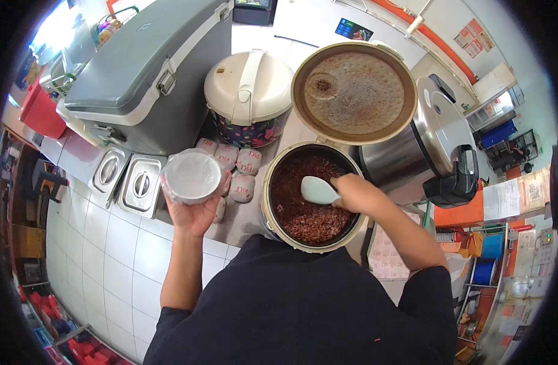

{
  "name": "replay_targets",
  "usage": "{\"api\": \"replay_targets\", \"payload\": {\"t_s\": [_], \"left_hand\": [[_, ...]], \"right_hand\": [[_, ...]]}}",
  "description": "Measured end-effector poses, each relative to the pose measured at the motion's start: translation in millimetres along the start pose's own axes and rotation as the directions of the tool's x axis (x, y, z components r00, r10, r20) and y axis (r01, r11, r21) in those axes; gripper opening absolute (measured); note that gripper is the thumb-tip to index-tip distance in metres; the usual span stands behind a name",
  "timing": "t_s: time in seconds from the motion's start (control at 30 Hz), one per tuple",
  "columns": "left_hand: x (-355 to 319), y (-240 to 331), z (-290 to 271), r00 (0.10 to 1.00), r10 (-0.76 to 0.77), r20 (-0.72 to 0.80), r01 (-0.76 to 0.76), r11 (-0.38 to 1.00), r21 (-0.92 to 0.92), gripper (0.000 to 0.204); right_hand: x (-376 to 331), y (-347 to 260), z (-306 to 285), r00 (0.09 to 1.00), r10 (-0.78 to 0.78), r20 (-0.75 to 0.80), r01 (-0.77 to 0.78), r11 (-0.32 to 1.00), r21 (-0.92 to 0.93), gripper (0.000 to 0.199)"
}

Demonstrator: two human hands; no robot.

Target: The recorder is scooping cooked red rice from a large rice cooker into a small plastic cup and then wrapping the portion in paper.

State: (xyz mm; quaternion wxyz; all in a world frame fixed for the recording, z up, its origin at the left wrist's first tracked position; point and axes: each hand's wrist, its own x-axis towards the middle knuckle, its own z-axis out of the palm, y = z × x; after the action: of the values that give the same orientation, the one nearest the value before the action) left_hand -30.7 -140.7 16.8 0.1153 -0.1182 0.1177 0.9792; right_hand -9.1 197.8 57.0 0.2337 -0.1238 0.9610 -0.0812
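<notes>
Left hand (194, 213) cups a round clear plastic container (191, 176) from below, beside the open rice cooker (273, 210). Right hand (358, 193) grips a white rice paddle (318, 191), blade over the dark reddish rice (306, 210) inside. Wrapped packets (237, 170) lie behind the container.

There are three rice cookers: one open with red rice (309, 201) at the center, one white closed (248, 97) above it, one steel (437, 140) at the right. Two metal lidded wells (125, 179) sit at left, five small sealed cups (239, 170) at center, one clear bowl (191, 176) and one white paddle (318, 190).
</notes>
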Motion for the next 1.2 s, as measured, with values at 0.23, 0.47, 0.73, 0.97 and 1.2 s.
{"api": "replay_targets", "payload": {"t_s": [0.23,0.47,0.73,0.97,1.2], "left_hand": [[42.6,-52.2,-19.8,0.982,-0.177,0.065,0.174,0.983,0.056,0.067],[50.0,-71.4,-28.4,0.968,-0.235,0.087,0.223,0.967,0.124,0.061],[33.9,-75.5,-16.0,0.985,-0.151,0.080,0.140,0.983,0.119,0.061],[11.4,-81.3,-25.8,0.985,-0.128,0.111,0.113,0.985,0.133,0.061],[3.9,-97.4,-42.7,0.993,0.032,0.116,-0.039,0.997,0.062,0.070]], "right_hand": [[41.3,-18.5,16.2,0.866,-0.282,-0.414,0.076,0.891,-0.447,0.009],[9.7,-62.4,-1.9,0.868,-0.424,0.260,0.496,0.774,-0.393,0.011],[43.5,-26.6,-7.9,0.985,-0.137,0.109,0.174,0.750,-0.639,0.011],[26.1,-2.3,-8.4,0.973,-0.063,0.222,0.137,0.931,-0.338,0.025],[40.4,-5.2,23.6,0.947,0.039,0.319,-0.044,0.999,0.009,0.030]]}}
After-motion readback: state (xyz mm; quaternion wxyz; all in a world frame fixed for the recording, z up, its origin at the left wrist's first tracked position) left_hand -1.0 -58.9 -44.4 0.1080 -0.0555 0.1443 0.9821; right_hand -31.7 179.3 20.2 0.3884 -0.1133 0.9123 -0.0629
